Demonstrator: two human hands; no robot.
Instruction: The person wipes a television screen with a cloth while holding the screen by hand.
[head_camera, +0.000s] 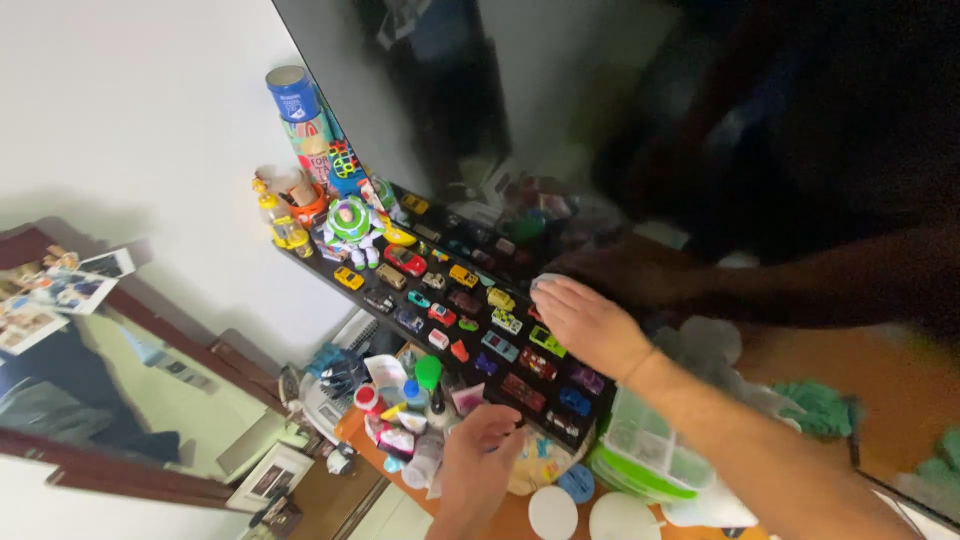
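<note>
1. While the picture is tilted and a bit blurry, the far left shows some photos (60, 290) stuck by a wooden frame on the white wall.
2. Next comes a tall stack of tins (305, 125). Below it stand a yellow toy (283, 225) and a green and white spaceman toy (349, 228).
3. These sit at the end of a long black shelf (325, 272). Rows of little toy cars (470, 310) fill it, side by side and very close.
4. The left hand (480, 462) is low down, at the near edge of the shelf. Its fingers are curled, but I cannot tell if they hold anything.
5. The right hand (590, 325) lies on top of the shelf, among the cars. Its fingers bend over a pale cloth (546, 283) and seem to press it down. The cloth pokes out just past the fingertips, right under the hand.
6. Cars touch the hand on both sides. I think a push or a sweep of the cloth could knock them over, or slide them off the edge onto the bottles (410, 400) below.
7. On the right sit a clear box with a green lid (640, 455) and a green rag (820, 405).
</note>
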